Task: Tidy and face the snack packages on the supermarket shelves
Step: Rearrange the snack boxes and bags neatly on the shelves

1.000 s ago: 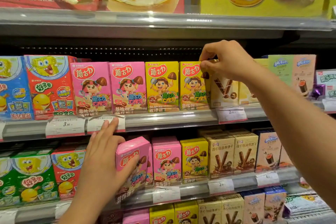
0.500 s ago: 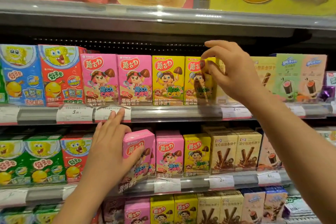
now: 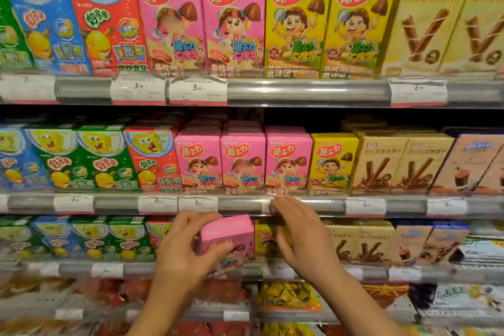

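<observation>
My left hand (image 3: 185, 256) grips a pink snack box (image 3: 227, 234), tilted with its top toward me, at the front of the third shelf. My right hand (image 3: 302, 237) is just right of that box, fingers spread and holding nothing, partly covering a yellow snack box (image 3: 263, 240). Its fingertips reach the rail (image 3: 240, 203) of the shelf above. On that middle shelf three pink boxes (image 3: 242, 161) and one yellow box (image 3: 331, 163) stand upright, fronts facing me. The top shelf holds two pink boxes (image 3: 201, 22) and two yellow ones (image 3: 327, 22).
Blue, red and green cartoon boxes (image 3: 90, 158) fill the left of each shelf. Beige wafer-stick boxes (image 3: 401, 163) stand to the right. Price tags (image 3: 196, 90) hang on the rails. Bagged snacks (image 3: 289, 296) lie on the lowest shelf below my hands.
My view dropped one shelf. My right hand left the top shelf and came down beside the pink box. My left hand carried the pink box from the middle shelf to the third.
</observation>
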`<state>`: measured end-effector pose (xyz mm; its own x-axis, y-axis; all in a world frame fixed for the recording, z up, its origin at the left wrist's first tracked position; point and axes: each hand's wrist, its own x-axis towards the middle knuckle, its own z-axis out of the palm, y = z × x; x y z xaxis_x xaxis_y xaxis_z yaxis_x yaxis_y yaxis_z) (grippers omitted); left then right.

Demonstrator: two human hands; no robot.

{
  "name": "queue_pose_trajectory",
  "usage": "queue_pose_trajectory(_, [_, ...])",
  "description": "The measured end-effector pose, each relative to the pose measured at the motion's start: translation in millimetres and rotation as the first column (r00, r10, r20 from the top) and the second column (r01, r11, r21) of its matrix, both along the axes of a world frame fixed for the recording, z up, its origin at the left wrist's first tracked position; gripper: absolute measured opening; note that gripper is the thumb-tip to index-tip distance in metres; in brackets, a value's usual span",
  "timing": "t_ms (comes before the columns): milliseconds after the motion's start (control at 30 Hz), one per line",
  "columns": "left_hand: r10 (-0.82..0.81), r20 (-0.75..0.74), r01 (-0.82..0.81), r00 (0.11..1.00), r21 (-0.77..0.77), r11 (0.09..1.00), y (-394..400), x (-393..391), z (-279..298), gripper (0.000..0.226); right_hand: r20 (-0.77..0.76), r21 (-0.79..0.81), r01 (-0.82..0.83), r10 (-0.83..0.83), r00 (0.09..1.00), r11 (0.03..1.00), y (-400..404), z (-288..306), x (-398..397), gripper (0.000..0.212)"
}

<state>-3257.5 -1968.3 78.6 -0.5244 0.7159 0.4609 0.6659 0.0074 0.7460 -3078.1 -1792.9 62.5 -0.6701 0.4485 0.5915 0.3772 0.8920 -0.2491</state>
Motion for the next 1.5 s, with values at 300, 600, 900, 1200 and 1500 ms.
queue_pose_trajectory(300, [0.242,-0.056,-0.249,0.969,-0.239,0.939,-25,-36,-73,0.044,0.113,0.076,0.033,-0.041,0.993,0.997,3,-46,-13,0.073])
queue_pose_trajectory(600, [0.215,-0.326,-0.342,0.921,-0.406,0.848,-15,-50,-82,0.053,0.100,0.053,0.051,-0.057,0.993,0.997,-1,-43,-13,0.071])
queue_pose_trajectory(900, [0.160,-0.357,-0.293,0.920,-0.357,0.887,2,-61,-72,0.044,0.087,0.029,0.056,-0.058,0.994,0.998,-5,-42,-15,0.067])
queue_pose_trajectory(1200, [0.119,-0.358,-0.256,0.926,-0.364,0.896,21,-75,-82,0.048,0.077,0.026,0.049,-0.051,0.996,0.998,-4,-43,-15,0.067])
queue_pose_trajectory(1500, [0.125,-0.320,-0.262,0.939,-0.432,0.863,39,-86,-79,0.043,0.085,0.041,0.068,-0.071,0.994,0.997,-4,-44,-15,0.065])
